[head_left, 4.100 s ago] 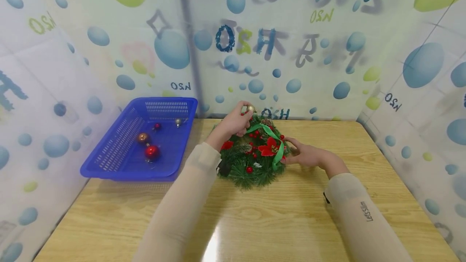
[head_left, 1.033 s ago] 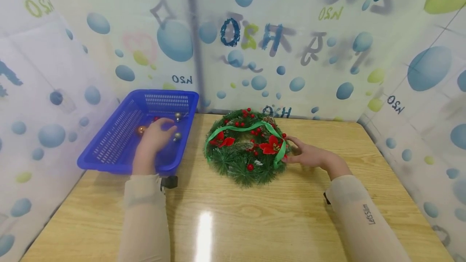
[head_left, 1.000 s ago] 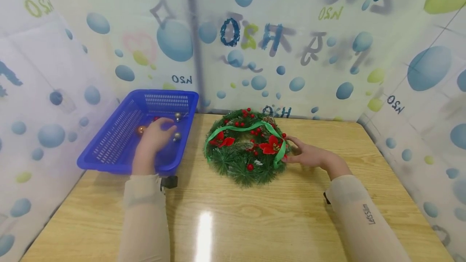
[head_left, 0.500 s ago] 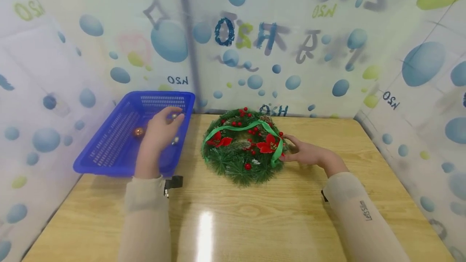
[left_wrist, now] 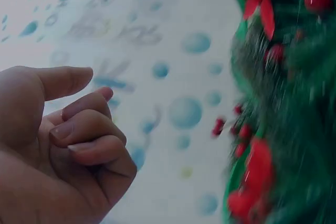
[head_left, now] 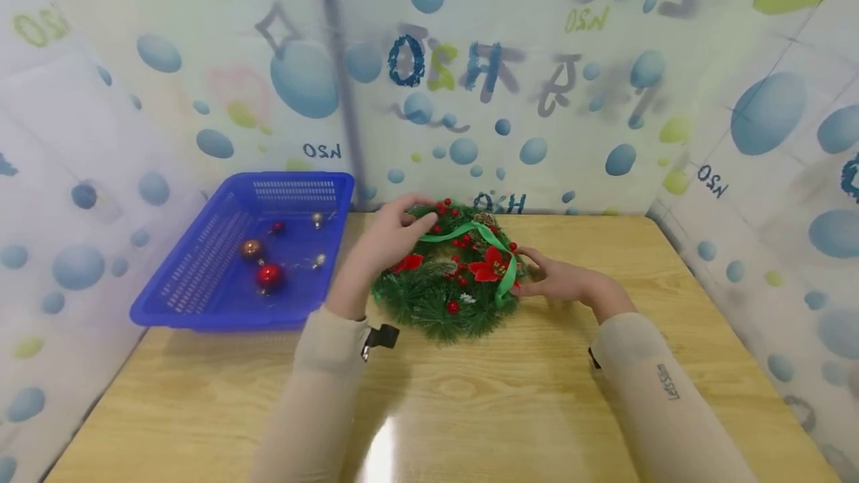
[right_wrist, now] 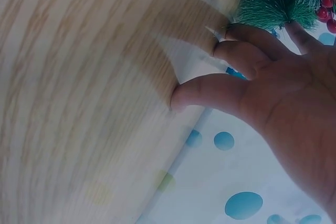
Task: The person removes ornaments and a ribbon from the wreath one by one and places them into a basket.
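Note:
A green wreath (head_left: 439, 319) lies on the table, trimmed with red poinsettias, red berries and a green ribbon. My left hand (head_left: 389, 238) hovers at its left side. In the left wrist view the left hand (left_wrist: 68, 145) has loosely curled fingers, holds nothing, and stays apart from the wreath (left_wrist: 299, 108). My right hand (head_left: 567, 283) is at the wreath's right edge, touching it with spread fingers. The right wrist view shows the right hand's fingertips (right_wrist: 181, 98) down on the tabletop, beside green needles (right_wrist: 262, 9).
To the left stands a blue basket (head_left: 144, 313). Inside lie a red bauble (head_left: 270, 276), a copper bauble (head_left: 252, 250), a small red bauble (head_left: 277, 227), a silver bauble (head_left: 318, 220) and a pale gold bauble (head_left: 319, 260). A bubble-printed curtain (head_left: 537, 110) surrounds the wooden table (head_left: 483, 416).
Earlier my left hand held a gold bauble above the wreath; that bauble is now in the basket. The left hand has moved from the basket rightward to the wreath. My right hand has stayed put.

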A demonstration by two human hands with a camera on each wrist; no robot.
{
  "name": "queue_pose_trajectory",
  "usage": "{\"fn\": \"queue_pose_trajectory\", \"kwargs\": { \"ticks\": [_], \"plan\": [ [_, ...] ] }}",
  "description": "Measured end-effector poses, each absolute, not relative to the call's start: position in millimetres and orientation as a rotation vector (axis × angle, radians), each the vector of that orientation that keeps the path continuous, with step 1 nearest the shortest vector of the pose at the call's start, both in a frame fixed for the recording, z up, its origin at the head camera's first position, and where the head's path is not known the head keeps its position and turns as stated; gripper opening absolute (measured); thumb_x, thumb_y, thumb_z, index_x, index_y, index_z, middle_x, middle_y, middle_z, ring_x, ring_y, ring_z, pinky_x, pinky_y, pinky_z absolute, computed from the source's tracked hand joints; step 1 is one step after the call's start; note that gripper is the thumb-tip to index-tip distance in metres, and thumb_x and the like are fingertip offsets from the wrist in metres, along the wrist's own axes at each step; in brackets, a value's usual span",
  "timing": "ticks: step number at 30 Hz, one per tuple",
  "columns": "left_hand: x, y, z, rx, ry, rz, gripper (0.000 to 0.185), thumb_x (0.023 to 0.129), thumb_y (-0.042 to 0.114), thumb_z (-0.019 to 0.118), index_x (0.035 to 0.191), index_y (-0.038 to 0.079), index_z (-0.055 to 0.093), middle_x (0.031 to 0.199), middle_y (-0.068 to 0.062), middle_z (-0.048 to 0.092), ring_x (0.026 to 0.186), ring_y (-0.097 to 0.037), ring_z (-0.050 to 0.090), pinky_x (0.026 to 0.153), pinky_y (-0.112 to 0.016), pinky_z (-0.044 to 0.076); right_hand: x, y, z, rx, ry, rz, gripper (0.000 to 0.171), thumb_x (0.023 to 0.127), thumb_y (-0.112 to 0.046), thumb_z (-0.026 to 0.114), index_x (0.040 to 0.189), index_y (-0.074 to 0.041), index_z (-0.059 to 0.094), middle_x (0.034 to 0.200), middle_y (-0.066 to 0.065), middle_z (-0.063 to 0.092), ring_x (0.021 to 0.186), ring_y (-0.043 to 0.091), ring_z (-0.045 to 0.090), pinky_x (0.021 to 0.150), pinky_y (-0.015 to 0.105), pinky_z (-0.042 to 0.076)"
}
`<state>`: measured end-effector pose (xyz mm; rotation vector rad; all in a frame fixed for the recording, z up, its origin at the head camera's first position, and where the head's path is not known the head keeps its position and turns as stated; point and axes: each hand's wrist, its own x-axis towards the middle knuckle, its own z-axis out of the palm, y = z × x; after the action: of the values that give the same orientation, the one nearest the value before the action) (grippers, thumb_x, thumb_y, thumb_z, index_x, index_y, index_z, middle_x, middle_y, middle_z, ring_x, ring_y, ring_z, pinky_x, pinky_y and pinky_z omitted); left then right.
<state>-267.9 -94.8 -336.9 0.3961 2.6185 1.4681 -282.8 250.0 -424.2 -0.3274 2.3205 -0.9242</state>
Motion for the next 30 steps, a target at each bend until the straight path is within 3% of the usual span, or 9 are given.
{"fn": "queue_pose_trajectory", "kwargs": {
  "ticks": [4,7,10,14,18,22,24,27,30],
  "plan": [
    [-295.6,-49.2,-342.0,0.515,2.519,1.379,0.041,0.11,0.04,0.06,0.149,0.028,0.057,0.142,-0.008,0.063,0.109,-0.028,0.066,0.083,-0.045,0.054,-281.8,251.9,-425.6,-0.308,2.328,-0.907,0.107,0.099,-0.06,0.068,0.172,-0.029,-0.003,0.177,0.027,0.004,0.163,0.052,0.01,0.127,0.075,0.016],
    [-318.9,-24.8,-344.7,0.569,2.454,1.328,0.042,0.111,0.038,0.058,0.151,0.025,0.055,0.148,-0.01,0.062,0.079,-0.019,0.064,0.073,-0.041,0.054,-281.2,252.6,-425.7,-0.305,2.327,-0.907,0.106,0.1,-0.06,0.067,0.172,-0.029,-0.004,0.177,0.027,0.004,0.163,0.053,0.011,0.126,0.075,0.017],
    [-338.3,-11.3,-348.6,0.56,2.378,1.315,0.04,0.111,0.034,0.057,0.15,0.024,0.055,0.12,-0.012,0.071,0.049,-0.015,0.031,0.057,-0.039,0.04,-281.4,250.9,-426.3,-0.309,2.325,-0.912,0.105,0.1,-0.06,0.067,0.172,-0.03,-0.003,0.178,0.027,0.005,0.163,0.052,0.012,0.126,0.075,0.018],
    [-353.9,-2.8,-355.5,0.503,2.33,1.307,0.036,0.111,0.031,0.059,0.146,0.023,0.058,0.075,-0.002,0.056,0.045,-0.013,0.024,0.055,-0.036,0.032,-281.4,247.7,-424.9,-0.327,2.328,-0.903,0.104,0.101,-0.059,0.067,0.172,-0.03,-0.003,0.177,0.028,0.006,0.162,0.053,0.014,0.126,0.075,0.02],
    [-360.6,0.4,-367.0,0.469,2.325,1.276,0.036,0.111,0.029,0.06,0.146,0.021,0.06,0.075,0.002,0.045,0.046,-0.011,0.025,0.055,-0.033,0.032,-279.7,245.9,-421.4,-0.334,2.33,-0.901,0.103,0.102,-0.057,0.066,0.172,-0.028,-0.004,0.176,0.03,0.006,0.161,0.055,0.015,0.125,0.075,0.022],
    [-362.2,-2.0,-378.6,0.435,2.311,1.244,0.037,0.111,0.026,0.059,0.147,0.018,0.061,0.109,0.002,0.05,0.048,-0.011,0.027,0.061,-0.036,0.034,-278.8,243.7,-420.6,-0.338,2.319,-0.909,0.104,0.102,-0.057,0.065,0.172,-0.027,-0.005,0.176,0.03,0.005,0.161,0.055,0.015,0.124,0.075,0.024],
    [-361.9,-3.6,-382.5,0.42,2.301,1.248,0.036,0.111,0.024,0.06,0.146,0.017,0.062,0.111,0.002,0.049,0.049,-0.012,0.027,0.063,-0.037,0.033,-278.9,242.8,-419.8,-0.348,2.318,-0.909,0.104,0.102,-0.057,0.065,0.172,-0.026,-0.006,0.176,0.031,0.005,0.161,0.055,0.016,0.123,0.075,0.025],
    [-361.8,-3.9,-386.1,0.429,2.315,1.225,0.038,0.11,0.021,0.061,0.147,0.016,0.061,0.083,0.005,0.049,0.047,-0.012,0.026,0.061,-0.037,0.032,-279.0,242.7,-418.9,-0.35,2.322,-0.906,0.104,0.103,-0.057,0.065,0.172,-0.026,-0.005,0.176,0.031,0.006,0.161,0.055,0.016,0.124,0.075,0.024],
    [-361.8,-2.2,-388.9,0.441,2.364,1.155,0.039,0.109,0.017,0.06,0.148,0.018,0.061,0.054,0.005,0.034,0.046,-0.011,0.024,0.055,-0.033,0.03,-279.0,243.7,-419.6,-0.34,2.316,-0.913,0.104,0.103,-0.056,0.066,0.172,-0.026,-0.006,0.176,0.031,0.005,0.161,0.055,0.015,0.125,0.074,0.023]
  ]
}}
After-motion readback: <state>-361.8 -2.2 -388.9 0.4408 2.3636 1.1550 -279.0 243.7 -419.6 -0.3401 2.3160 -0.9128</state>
